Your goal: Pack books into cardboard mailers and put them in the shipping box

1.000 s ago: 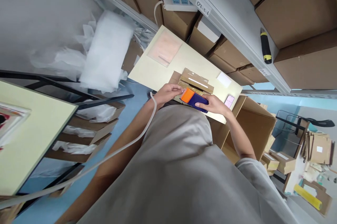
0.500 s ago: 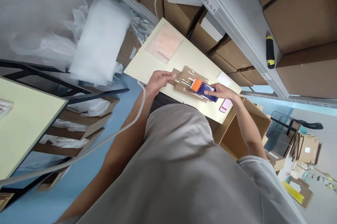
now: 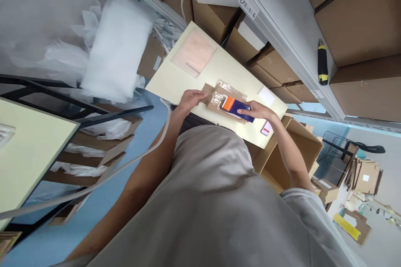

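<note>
My right hand (image 3: 257, 110) grips a flat dark-blue box with an orange end (image 3: 247, 112), thumb on top and fingers beneath. The orange end lies over a brown cardboard package (image 3: 216, 110) with shiny clear plastic on it, and points toward my left hand. Whether that end is inside the package or only on top I cannot tell. My left hand (image 3: 191, 100) pinches the edge of a brown cardboard flap (image 3: 207, 89) at the package's left end. Everything rests on or just above a pale yellow table (image 3: 175, 75).
A phone (image 3: 266, 128) lies by the table's right corner, near a white paper (image 3: 266, 95). A pinkish sheet (image 3: 194, 52) is on the far left part. An open carton (image 3: 290, 154) stands at right. A white cable (image 3: 138, 158) crosses my left arm. A utility knife (image 3: 322, 63) sits on the shelf.
My right hand has moved slightly left, carrying the blue and orange box further over the package. My left hand stays at the cardboard flap.
</note>
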Available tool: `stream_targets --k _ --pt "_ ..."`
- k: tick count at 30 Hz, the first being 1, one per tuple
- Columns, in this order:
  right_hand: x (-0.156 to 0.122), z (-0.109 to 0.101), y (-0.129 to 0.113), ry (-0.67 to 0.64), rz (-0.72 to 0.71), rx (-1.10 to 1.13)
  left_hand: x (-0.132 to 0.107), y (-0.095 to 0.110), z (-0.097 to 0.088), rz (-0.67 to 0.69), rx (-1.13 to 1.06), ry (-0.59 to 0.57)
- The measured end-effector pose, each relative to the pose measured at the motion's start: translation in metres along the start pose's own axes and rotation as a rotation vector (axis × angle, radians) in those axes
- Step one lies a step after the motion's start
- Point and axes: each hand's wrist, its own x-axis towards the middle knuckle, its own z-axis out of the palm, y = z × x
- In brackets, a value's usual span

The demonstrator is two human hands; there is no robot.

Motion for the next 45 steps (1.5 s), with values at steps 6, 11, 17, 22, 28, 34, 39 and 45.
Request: stream_targets --k 6,11,17,22,28,34,39,45 --pt "-0.001 0.002 0.001 0.015 0.022 0.020 0.000 -0.012 0.011 -0.010 0.038 -0.033" --pt "-0.001 0.001 0.005 0.009 0.025 0.009 -0.013 -0.006 0.010 0.182 0.107 0.043" --pt "0.006 0.004 0.010 0.018 0.033 -0.056 -0.028 0.006 0.029 0.260 0.240 0.072" --pt "0.007 0.005 0.013 -0.035 0.057 0.040 -0.039 0.016 0.033 0.276 0.371 0.110" --pt "-0.059 -0.028 0.052 -0.062 0.230 0.002 -0.041 0.026 0.034 0.212 0.488 0.171" --pt "-0.130 -0.050 0.115 -0.003 0.311 -0.093 -0.038 0.021 0.039 0.254 0.514 0.148" --pt "-0.104 -0.025 0.128 0.100 0.442 -0.127 -0.034 0.014 0.038 0.281 0.518 0.142" --pt "-0.050 0.019 0.112 0.181 0.599 -0.193 -0.032 0.012 0.038 0.287 0.519 0.132"
